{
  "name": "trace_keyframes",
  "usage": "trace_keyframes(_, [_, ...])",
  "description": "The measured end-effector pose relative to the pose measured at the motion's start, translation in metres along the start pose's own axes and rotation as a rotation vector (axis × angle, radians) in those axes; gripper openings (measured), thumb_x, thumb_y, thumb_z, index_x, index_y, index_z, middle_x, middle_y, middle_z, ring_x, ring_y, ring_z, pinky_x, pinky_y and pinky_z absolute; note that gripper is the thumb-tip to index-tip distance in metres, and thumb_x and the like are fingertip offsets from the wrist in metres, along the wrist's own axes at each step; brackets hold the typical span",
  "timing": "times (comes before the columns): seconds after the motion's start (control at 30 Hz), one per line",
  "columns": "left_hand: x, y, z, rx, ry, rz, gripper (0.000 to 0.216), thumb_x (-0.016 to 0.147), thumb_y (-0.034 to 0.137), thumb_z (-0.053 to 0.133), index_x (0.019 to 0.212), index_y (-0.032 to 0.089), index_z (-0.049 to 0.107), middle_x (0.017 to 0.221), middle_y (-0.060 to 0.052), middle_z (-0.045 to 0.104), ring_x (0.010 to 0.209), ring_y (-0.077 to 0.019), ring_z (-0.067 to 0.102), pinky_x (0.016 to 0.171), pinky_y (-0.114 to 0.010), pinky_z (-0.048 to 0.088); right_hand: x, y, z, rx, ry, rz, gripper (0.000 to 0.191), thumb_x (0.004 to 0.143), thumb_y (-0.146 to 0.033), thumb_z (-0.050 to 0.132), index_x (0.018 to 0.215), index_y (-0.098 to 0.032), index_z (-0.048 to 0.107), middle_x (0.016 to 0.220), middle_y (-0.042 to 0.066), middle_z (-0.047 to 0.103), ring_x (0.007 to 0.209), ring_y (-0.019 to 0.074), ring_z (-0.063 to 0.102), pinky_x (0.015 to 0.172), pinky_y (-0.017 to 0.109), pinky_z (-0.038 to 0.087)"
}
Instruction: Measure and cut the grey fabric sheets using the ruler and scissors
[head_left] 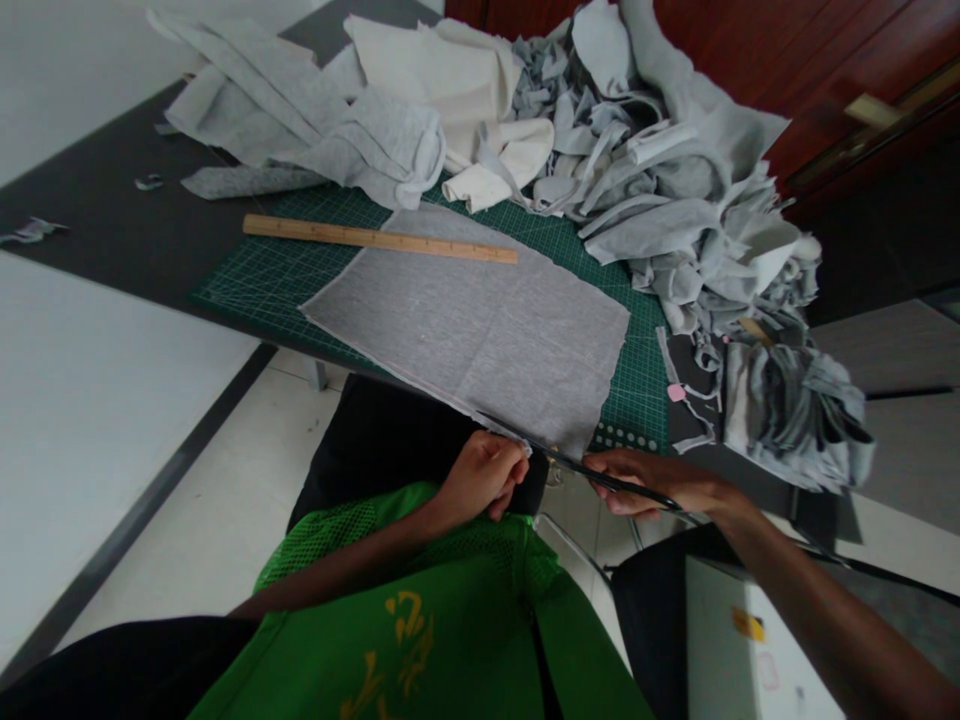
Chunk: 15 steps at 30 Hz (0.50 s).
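A piece of grey fabric (480, 320) lies flat on the green cutting mat (645, 390), its near edge at the table's front. My right hand (637, 480) is closed around the handles of dark scissors (592, 474), whose blades point left along that near edge. Beside the blades, my left hand (487, 472) is closed in a pinch on the fabric's edge, where a pale narrow strip shows at the fingers. A wooden ruler (379, 240) rests across the far part of the fabric and the mat.
Heaps of grey fabric (690, 200) and cream cloth (442, 75) cover the back of the dark table (82, 210). At the right sits a folded grey stack (795, 415) beside thin offcuts. A white box (724, 640) stands low at the right.
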<state>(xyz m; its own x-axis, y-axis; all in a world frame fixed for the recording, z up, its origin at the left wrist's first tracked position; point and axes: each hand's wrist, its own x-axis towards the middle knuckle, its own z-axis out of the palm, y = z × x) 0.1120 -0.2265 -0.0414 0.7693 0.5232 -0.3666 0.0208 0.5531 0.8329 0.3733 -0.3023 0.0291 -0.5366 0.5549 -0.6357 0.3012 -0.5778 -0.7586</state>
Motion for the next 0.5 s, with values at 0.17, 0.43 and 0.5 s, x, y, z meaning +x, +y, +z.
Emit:
trace_keyframes(0.17, [0.0003,-0.0014,0.0002,-0.003,0.000,0.004,0.040,0.083,0.051,0.051,0.055,0.022,0.048,0.034,0.008,0.035,0.024,-0.0089,0.041,0.030,-0.017,0.024,0.0002,-0.0003,0.0015,-0.003,0.011,0.018,0.043,0.095,-0.055,0.073,0.089,-0.020,0.049,0.073,-0.008,0.045,0.048,0.0020,0.035,0.039,0.016,0.024])
trace_keyframes(0.43, [0.0019,-0.0032,-0.0006,-0.020,-0.017,0.009,0.041,0.083,0.052,0.053,0.055,0.022,0.048,0.034,0.009,0.035,0.024,-0.0086,0.040,0.030,-0.017,0.022,-0.0004,-0.0019,0.0034,0.033,0.020,0.027,0.045,0.093,-0.056,0.075,0.088,-0.020,0.048,0.074,-0.008,0.044,0.048,0.0009,0.034,0.039,0.014,0.025])
trace_keyframes(0.5, [0.0021,-0.0034,-0.0008,-0.017,-0.020,0.005,0.042,0.084,0.053,0.052,0.056,0.022,0.048,0.035,0.009,0.035,0.024,-0.0085,0.040,0.030,-0.017,0.022,-0.0005,-0.0002,0.0031,0.040,0.023,0.032,0.046,0.093,-0.057,0.075,0.089,-0.020,0.049,0.075,-0.007,0.046,0.048,0.0009,0.034,0.039,0.014,0.025])
